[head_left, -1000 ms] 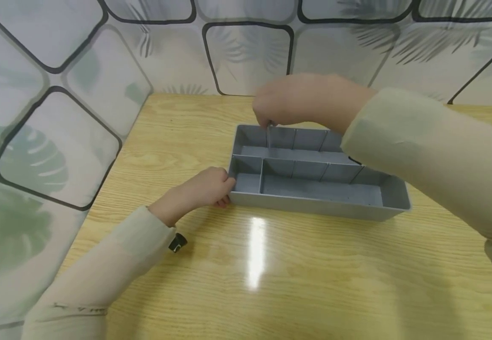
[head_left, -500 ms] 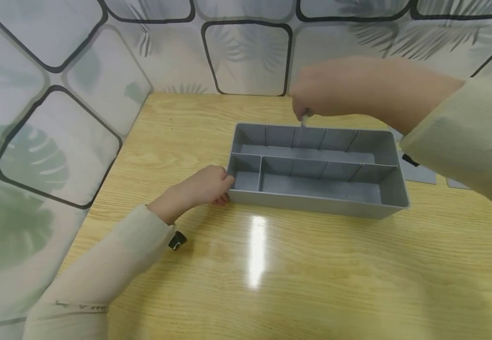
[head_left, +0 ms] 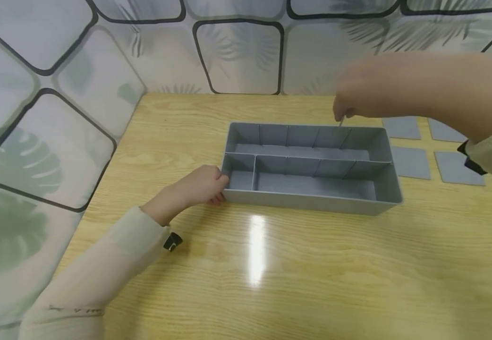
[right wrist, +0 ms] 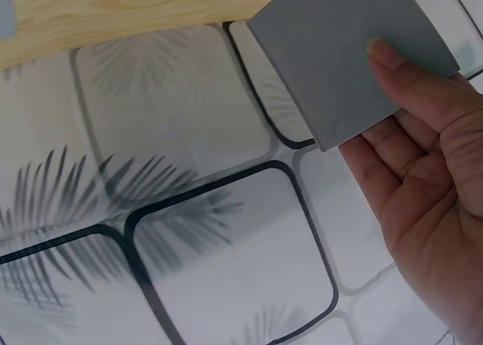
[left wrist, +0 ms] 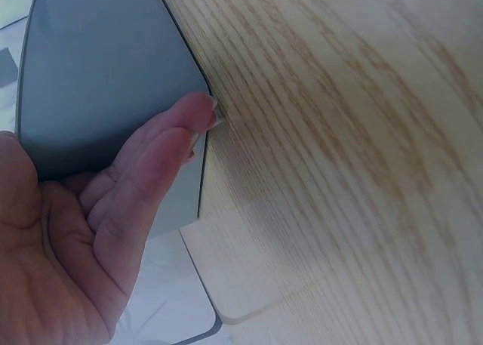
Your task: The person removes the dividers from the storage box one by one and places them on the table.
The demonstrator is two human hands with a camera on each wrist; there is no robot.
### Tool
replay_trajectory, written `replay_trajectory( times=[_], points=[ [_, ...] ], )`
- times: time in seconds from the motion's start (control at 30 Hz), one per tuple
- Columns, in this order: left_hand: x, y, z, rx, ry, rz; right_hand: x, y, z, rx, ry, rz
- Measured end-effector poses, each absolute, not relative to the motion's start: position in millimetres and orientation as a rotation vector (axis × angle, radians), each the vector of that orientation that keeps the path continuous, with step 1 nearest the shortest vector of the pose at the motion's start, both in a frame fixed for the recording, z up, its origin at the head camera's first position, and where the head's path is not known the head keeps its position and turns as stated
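Observation:
A long grey organizer box [head_left: 305,202] stands on the wooden table, split lengthwise by a partition. One short divider sits near the left end of its front row. My left hand [head_left: 201,185] holds the box's left end, thumb by the rim; in the left wrist view its fingers [left wrist: 143,186] lie against the box's outer wall [left wrist: 106,66]. Above the back row, towards its right side, my right hand [head_left: 382,85] pinches a thin divider, seen nearly edge-on. The right wrist view shows this square grey divider [right wrist: 339,58] flat between thumb and fingers.
Several loose grey dividers, such as one divider [head_left: 411,163] near the box, lie in rows on the table to the right. A patterned cloth or wall covering [head_left: 237,56] rises behind the table [head_left: 314,264] and along its left side.
My right hand has moved to the right along the back row with the divider, uncovering the box's right end and the loose dividers. The left hand stays on the box.

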State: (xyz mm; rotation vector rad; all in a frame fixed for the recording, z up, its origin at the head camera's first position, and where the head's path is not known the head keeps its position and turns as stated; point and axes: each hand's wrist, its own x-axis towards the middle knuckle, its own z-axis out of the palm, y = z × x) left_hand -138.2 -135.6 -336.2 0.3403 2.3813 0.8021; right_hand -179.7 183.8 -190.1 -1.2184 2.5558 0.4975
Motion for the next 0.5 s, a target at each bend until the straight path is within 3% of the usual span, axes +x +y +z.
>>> replay_trajectory(
  times=[0.27,0.5],
  points=[
    [-135.0,-139.2,-335.7,0.306,2.382,0.805,-172.6,225.2,-195.8,-1.008,2.550,0.567],
    [-133.9,-142.1,-335.2,0.276,2.383,0.817,-162.8,261.1,-202.2,-1.055,2.648,0.543]
  ],
)
